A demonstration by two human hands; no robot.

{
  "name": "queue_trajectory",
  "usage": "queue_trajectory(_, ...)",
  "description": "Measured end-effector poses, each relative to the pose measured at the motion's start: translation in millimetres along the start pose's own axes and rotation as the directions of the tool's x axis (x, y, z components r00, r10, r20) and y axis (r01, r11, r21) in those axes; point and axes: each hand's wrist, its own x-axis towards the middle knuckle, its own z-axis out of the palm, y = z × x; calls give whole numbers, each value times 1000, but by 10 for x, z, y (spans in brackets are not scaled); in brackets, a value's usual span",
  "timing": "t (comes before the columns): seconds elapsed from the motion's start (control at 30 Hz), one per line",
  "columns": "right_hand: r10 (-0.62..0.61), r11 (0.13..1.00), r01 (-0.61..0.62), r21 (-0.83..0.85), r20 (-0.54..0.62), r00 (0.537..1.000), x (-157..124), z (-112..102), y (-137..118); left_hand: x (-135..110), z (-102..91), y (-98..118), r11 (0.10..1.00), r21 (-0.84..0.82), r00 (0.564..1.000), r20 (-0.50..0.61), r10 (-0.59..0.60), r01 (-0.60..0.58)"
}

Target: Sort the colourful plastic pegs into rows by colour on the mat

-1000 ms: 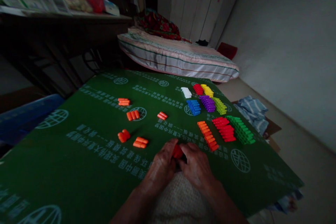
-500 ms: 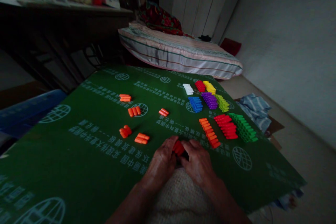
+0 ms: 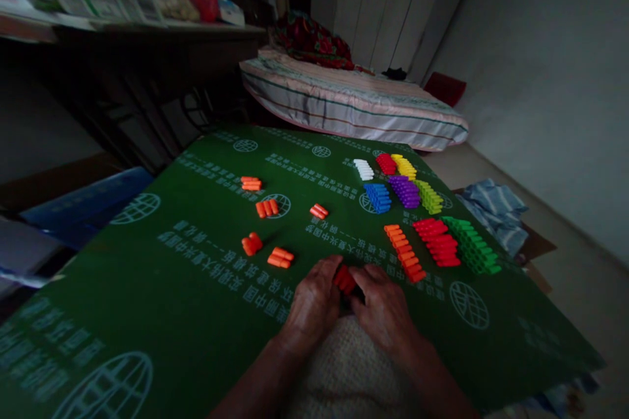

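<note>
Between my two hands, close to my body at the table's near edge, is a small bunch of red plastic tubes (image 3: pixel 344 280). My left hand (image 3: pixel 317 301) is closed on its left side, and my right hand (image 3: pixel 381 304) grips it from the right. The fingers cover much of the bunch, so its lower part is hidden. Right of my hands lie a slanting row of orange tubes (image 3: pixel 404 253), a red stack (image 3: pixel 436 242) and a green stack (image 3: pixel 472 245). To the left are small orange groups, such as one bundle of orange tubes (image 3: pixel 280 257).
The green printed table (image 3: pixel 196 314) also bears blue (image 3: pixel 377 198), purple (image 3: pixel 404 191), lime (image 3: pixel 429 196), white (image 3: pixel 363 169), red (image 3: pixel 386 163) and yellow (image 3: pixel 403 166) stacks. Beyond stands a bed (image 3: pixel 354 98). A dark desk (image 3: pixel 162 39) is at the left, crumpled cloth (image 3: pixel 494 209) at the right.
The whole view has shifted, so everything appears a little further right. Both hands stay around the red tubes, with hardly any change in their grip.
</note>
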Motion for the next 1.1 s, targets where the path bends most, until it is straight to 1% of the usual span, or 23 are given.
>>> queue_trajectory(0.1, -17, 999, 16, 44, 26, 1000, -8, -25, 23, -8, -5, 7, 999, 44, 999, -45, 3, -1)
queue_trajectory(0.2, -21, 987, 17, 158, 26, 999, 34, -56, 97, -10, -17, 16, 996, 84, 996, -91, -18, 26)
queue_trajectory(0.27, -4, 975, 6, 222, -9, 1000, 133, -92, 145, -7, -25, 24, 992, 110, 992, -120, -47, 60)
queue_trajectory(0.33, 5, 972, 6, 236, -45, 999, 311, -147, 148, 0, -33, 35, 988, 129, 988, -139, -63, 81)
queue_trajectory(0.4, -6, 981, 16, 194, -53, 999, 564, -206, 78, 8, -39, 46, 987, 139, 988, -144, -62, 82)
queue_trajectory(0.5, -10, 999, 11, 53, -15, 1000, 1013, -251, -145, 9, -48, 49, 986, 145, 989, -133, -64, 84)
queue_trajectory(0.6, 21, 997, -18, -81, 32, 999, 1394, -201, -405, 4, -62, 42, 988, 122, 990, -115, -84, 98)
queue_trajectory(0.7, 42, 987, -37, -154, 29, 999, 1590, -97, -585, 10, -94, 45, 992, 96, 993, -91, -78, 87)
queue_trajectory(0.77, 22, 983, -21, -181, 4, 1000, 1613, -42, -633, 23, -121, 50, 993, 84, 994, -76, -79, 86)
queue_trajectory(0.83, -7, 980, 5, -200, -8, 1000, 1569, -18, -623, 39, -140, 45, 994, 68, 995, -70, -76, 80)
queue_trajectory(0.97, -54, 973, 56, -224, 11, 998, 1359, -60, -475, 58, -128, 6, 996, 79, 994, -100, -32, 40)
queue_trajectory(1.03, -42, 969, 45, -242, 17, 999, 1232, -102, -372, 61, -111, -5, 994, 106, 994, -111, -8, 20)
queue_trajectory(1.1, 10, 965, -1, -262, 32, 999, 1113, -138, -275, 66, -100, -3, 992, 129, 993, -116, 2, 13)
